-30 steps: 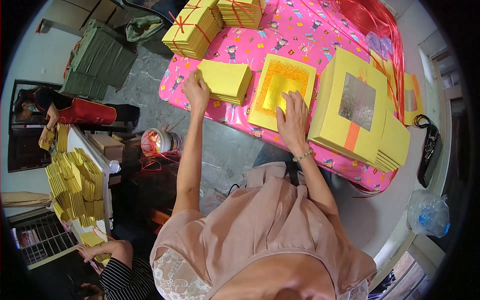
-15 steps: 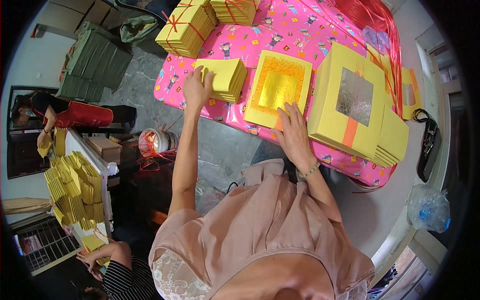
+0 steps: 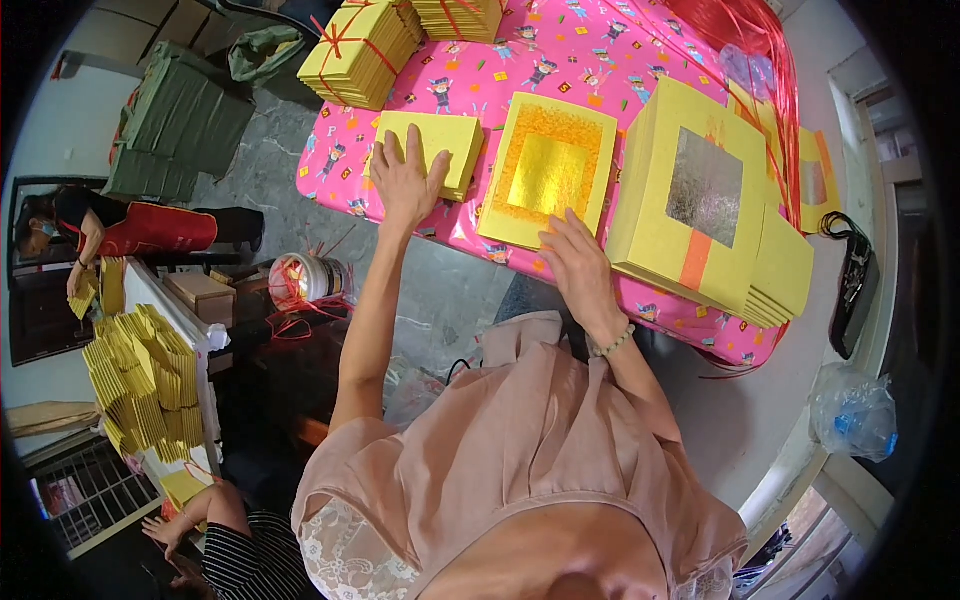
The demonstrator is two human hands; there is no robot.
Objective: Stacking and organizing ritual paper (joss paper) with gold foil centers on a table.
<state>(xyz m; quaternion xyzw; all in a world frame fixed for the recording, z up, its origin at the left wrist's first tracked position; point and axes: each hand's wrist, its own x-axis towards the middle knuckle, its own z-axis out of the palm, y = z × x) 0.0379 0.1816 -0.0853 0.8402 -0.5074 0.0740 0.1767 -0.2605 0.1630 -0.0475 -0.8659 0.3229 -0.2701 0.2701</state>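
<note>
Pink patterned tablecloth (image 3: 640, 60) covers table. Left hand (image 3: 405, 180) lies flat, fingers spread, on small yellow paper stack (image 3: 445, 140) near table's front edge. Right hand (image 3: 580, 265), fingers loosely together, rests on near edge of gold-foil sheet pile (image 3: 548, 170), just beside small stack. Silver-foil sheet pile (image 3: 700, 200) sits right of gold pile. Tied yellow bundle (image 3: 355, 55) at far left corner. Plastic tub (image 3: 300, 280) on floor below.

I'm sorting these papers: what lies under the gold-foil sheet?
The gold-foil sheet tops a thin yellow stack on the pink tablecloth. The right hand covers its near corner; how many sheets lie below is hidden.
</note>
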